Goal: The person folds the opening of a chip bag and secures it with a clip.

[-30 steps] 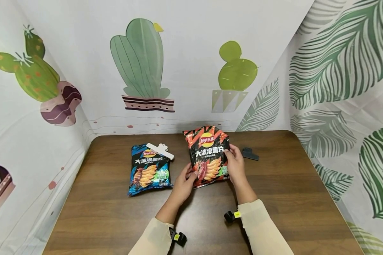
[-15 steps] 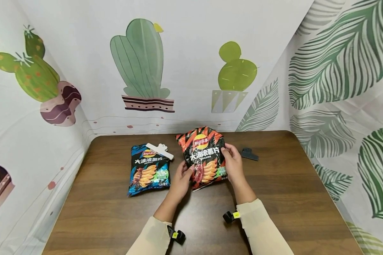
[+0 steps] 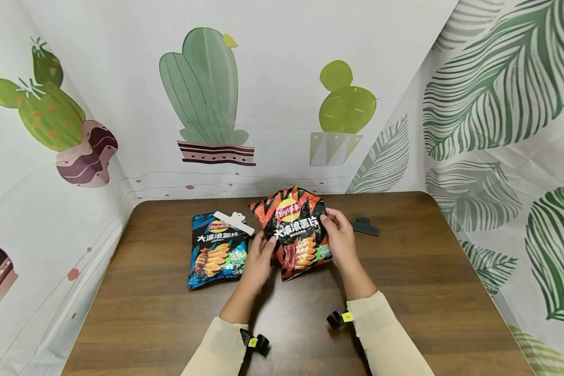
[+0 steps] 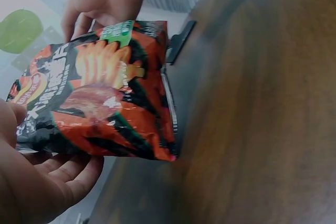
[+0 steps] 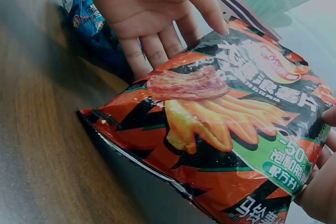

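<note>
Between my hands, a red-and-black Lay's chip bag [image 3: 293,224] is held up, tilted, above the back of the table. My left hand [image 3: 258,261] pinches its left edge, thumb on the front and fingers behind. On the opposite edge, my right hand [image 3: 342,237] grips the bag, its thumb on the front. The left wrist view shows the bag's printed front [image 4: 100,93] and lower seam. A blue chip bag [image 3: 218,256] lies left of my left hand, with a white clip [image 3: 234,222] across its top right corner.
A black clip [image 3: 366,226] lies on the brown wooden table [image 3: 418,292] to the right of my right hand. Behind the table hangs a white cloth [image 3: 282,94] printed with cacti and leaves.
The red chip bag has shifted left and tipped with its top to the left. My left hand has moved left and up along its edge; my right hand has shifted slightly left.
</note>
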`<state>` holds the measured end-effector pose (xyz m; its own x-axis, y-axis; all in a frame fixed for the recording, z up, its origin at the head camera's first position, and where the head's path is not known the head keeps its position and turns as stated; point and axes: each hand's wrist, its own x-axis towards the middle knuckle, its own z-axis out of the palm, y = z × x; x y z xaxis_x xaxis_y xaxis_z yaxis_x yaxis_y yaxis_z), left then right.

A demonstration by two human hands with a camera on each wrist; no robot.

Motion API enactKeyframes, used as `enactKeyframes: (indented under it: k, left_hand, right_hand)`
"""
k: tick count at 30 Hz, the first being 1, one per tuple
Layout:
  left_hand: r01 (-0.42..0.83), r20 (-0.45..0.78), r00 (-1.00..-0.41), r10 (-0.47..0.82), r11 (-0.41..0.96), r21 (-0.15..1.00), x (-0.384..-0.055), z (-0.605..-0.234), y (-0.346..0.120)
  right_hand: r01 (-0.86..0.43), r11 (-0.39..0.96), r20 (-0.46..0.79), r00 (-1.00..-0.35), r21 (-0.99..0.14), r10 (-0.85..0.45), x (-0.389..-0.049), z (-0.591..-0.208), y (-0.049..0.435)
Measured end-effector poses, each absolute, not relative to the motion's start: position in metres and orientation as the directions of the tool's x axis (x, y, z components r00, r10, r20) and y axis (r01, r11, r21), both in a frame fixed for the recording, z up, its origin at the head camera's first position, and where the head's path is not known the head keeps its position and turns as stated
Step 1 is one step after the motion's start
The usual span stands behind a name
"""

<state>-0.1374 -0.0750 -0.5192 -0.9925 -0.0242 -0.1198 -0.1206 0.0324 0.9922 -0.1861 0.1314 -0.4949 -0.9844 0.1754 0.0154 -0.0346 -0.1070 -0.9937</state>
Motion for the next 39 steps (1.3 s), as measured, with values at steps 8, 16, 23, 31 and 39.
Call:
enactKeyframes:
  k: [8,16,23,31,39]
  left_hand:
    - [-0.127,-0.126,-0.991,-0.032,0.033,0.991,-0.138,-0.513,-0.082]
    - [-0.101,-0.099,-0.993,-0.059,0.021,0.995,-0.139,-0.508,-0.086]
    - [-0.078,-0.078,-0.988,-0.136,-0.003,0.997,-0.139,-0.496,-0.097]
    - [0.012,0.016,-0.974,-0.226,0.017,1.000,-0.145,-0.481,-0.112]
    - [0.070,0.098,-0.964,-0.246,0.121,0.990,-0.146,-0.467,-0.120]
  right_hand:
    - [-0.062,-0.094,0.045,-0.983,-0.994,0.178,-0.185,-0.488,0.129]
    - [-0.072,-0.065,0.060,-0.983,-0.995,0.175,-0.185,-0.483,0.128]
    - [-0.090,-0.065,0.078,-0.983,-0.994,0.164,-0.183,-0.479,0.125]
    - [-0.103,-0.078,0.090,-0.983,-0.992,0.157,-0.182,-0.476,0.122]
    - [-0.095,-0.057,0.085,-0.985,-0.994,0.151,-0.183,-0.475,0.122]
